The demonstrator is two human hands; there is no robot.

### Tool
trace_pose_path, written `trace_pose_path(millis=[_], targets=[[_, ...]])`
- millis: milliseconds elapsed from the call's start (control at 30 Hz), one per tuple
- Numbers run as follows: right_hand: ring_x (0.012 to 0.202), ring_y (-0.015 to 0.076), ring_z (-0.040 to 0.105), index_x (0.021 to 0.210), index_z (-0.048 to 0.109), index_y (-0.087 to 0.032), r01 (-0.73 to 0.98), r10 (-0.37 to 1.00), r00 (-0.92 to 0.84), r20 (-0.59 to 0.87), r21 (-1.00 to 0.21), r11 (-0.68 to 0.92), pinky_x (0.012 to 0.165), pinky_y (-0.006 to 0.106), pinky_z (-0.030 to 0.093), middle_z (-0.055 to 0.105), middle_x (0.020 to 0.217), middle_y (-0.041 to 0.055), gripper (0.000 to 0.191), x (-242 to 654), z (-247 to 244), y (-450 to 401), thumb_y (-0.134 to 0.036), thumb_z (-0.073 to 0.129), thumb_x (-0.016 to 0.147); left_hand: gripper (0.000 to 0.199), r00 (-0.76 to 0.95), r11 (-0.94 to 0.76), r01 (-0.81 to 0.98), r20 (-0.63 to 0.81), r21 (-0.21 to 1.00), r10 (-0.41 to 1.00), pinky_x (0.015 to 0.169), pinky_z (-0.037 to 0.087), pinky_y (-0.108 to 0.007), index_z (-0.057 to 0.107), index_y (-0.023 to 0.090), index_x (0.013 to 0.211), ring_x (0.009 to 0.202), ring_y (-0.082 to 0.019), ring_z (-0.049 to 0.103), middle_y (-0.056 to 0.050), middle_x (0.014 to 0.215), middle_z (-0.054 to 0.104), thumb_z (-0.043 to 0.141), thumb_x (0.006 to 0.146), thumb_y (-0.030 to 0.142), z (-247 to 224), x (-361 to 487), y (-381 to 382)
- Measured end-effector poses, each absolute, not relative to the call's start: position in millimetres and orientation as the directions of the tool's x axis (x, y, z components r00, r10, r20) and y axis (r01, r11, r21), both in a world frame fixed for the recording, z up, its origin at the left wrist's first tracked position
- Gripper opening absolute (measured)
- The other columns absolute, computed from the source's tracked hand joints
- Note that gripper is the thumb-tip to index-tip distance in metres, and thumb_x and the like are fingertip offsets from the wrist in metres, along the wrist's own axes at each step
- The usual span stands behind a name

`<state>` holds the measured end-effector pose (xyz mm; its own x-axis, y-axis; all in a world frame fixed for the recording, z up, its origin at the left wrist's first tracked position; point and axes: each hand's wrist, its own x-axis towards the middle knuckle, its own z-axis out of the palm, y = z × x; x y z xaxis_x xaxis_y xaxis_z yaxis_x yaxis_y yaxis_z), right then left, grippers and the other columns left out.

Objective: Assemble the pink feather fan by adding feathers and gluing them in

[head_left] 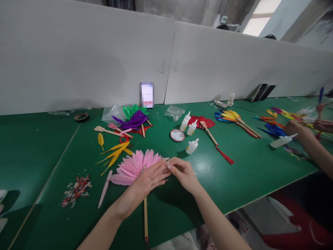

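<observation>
A pink feather fan [137, 163] lies on the green table, its wooden handle pointing toward me. Above the fan is my left hand [151, 177], palm turned up and fingers stretched out, holding nothing. The fingers of my right hand [183, 172] are pinched together at the left fingertips; anything between them is too small to make out. Left of the fan lie a pale pink stick [105, 189], yellow feathers [116, 156] and a pile of red and white scraps [76, 190].
White glue bottles [192, 146] stand near a small white dish [177, 135]. Behind are purple feathers [134, 119], a red fan [208, 123], a phone [147, 94] and a tape roll [81, 117]. At right, another person's hands work near blue feathers [275, 130].
</observation>
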<state>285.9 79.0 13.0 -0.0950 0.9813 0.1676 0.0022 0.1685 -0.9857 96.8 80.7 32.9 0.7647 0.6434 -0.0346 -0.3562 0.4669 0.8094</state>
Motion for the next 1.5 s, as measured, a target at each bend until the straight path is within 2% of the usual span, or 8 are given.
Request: trace_pose_path(millis=[167,367,500,800,1067,1300,1433,1500], targets=[[0.07,0.0137,0.057,0.073,0.064,-0.018,-0.03,0.976,-0.118,0.185,-0.983,0.183,0.063,0.025,0.046,0.062,0.076,0.0036,0.024,284.9,15.7,77.6,-0.036,0.056,0.086,0.053,0.752,0.453,-0.347,-0.045,0.821,0.658,0.111,0.019,-0.047,0.036,0.027,0.139,0.135,-0.029,0.028,-0.004,0.15,0.028,0.02,0.094,0.05,37.2,94.9,82.3],[0.061,0.012,0.052,0.079,0.06,-0.019,-0.031,0.985,0.001,0.17,-0.985,0.17,0.057,0.024,0.047,0.058,0.071,0.0012,0.028,286.8,9.8,79.7,-0.043,0.049,0.089,0.05,0.635,0.399,-0.396,-0.067,0.827,0.769,0.11,0.02,-0.049,0.039,0.026,0.137,0.129,-0.031,0.038,-0.006,0.147,0.034,0.023,0.095,0.047,43.8,87.0,86.4],[0.061,0.012,0.052,0.081,0.061,-0.018,-0.01,0.985,0.039,0.165,-0.986,0.166,0.055,0.024,0.047,0.06,0.074,0.0024,0.027,287.3,6.5,81.9,-0.043,0.053,0.086,0.05,0.596,0.395,-0.434,-0.07,0.809,0.8,0.109,0.024,-0.048,0.044,0.022,0.134,0.131,-0.03,0.035,-0.008,0.144,0.039,0.025,0.095,0.046,45.3,85.4,89.4],[0.047,0.01,0.049,0.069,0.059,-0.017,-0.012,0.991,0.099,0.089,-0.996,0.091,0.047,0.023,0.041,0.055,0.054,-0.002,0.033,285.9,6.2,83.4,-0.047,0.058,0.081,0.047,0.534,0.357,-0.472,-0.061,0.806,0.843,0.111,0.023,-0.047,0.051,0.017,0.127,0.13,-0.03,0.036,-0.01,0.137,0.047,0.03,0.095,0.043,43.7,84.9,89.1],[0.042,0.0092,0.049,0.066,0.059,-0.017,-0.03,0.992,0.109,0.059,-0.998,0.063,0.043,0.022,0.041,0.054,0.051,-0.0032,0.033,286.2,3.8,85.3,-0.049,0.064,0.076,0.063,0.367,0.241,-0.49,-0.053,0.838,0.929,0.114,0.015,-0.039,0.056,0.016,0.124,0.135,-0.025,0.029,-0.009,0.137,0.047,0.021,0.092,0.057,53.1,84.4,93.9],[0.04,0.0091,0.048,0.068,0.058,-0.017,-0.014,0.984,0.166,0.072,-0.997,0.075,0.038,0.021,0.04,0.052,0.049,-0.0034,0.039,287.8,1.7,89.5,-0.055,0.06,0.077,0.065,0.298,-0.007,-0.057,0.023,0.998,0.954,0.116,0.007,-0.042,0.044,0.021,0.135,0.14,-0.023,0.014,-0.004,0.144,0.039,0.014,0.091,0.058,38.5,66.7,79.2],[0.038,0.0082,0.044,0.067,0.055,-0.018,0.007,0.973,0.212,0.091,-0.996,0.091,0.038,0.022,0.041,0.052,0.051,-0.0034,0.04,287.8,-2.2,91.9,-0.057,0.057,0.078,0.048,0.219,-0.085,0.165,0.048,0.983,0.975,0.115,0.001,-0.044,0.042,0.031,0.135,0.141,-0.025,0.007,0.002,0.148,0.03,0.03,0.093,0.047,17.5,51.9,42.0],[0.038,0.0082,0.043,0.068,0.054,-0.018,0.04,0.967,0.233,0.1,-0.995,0.093,0.038,0.022,0.04,0.052,0.052,-0.0032,0.041,287.8,-4.3,92.4,-0.057,0.053,0.08,0.046,0.241,-0.148,0.372,0.059,0.916,0.969,0.114,0.004,-0.048,0.035,0.035,0.139,0.141,-0.026,0.007,0.004,0.15,0.025,0.032,0.093,0.042,6.4,47.1,23.4]])
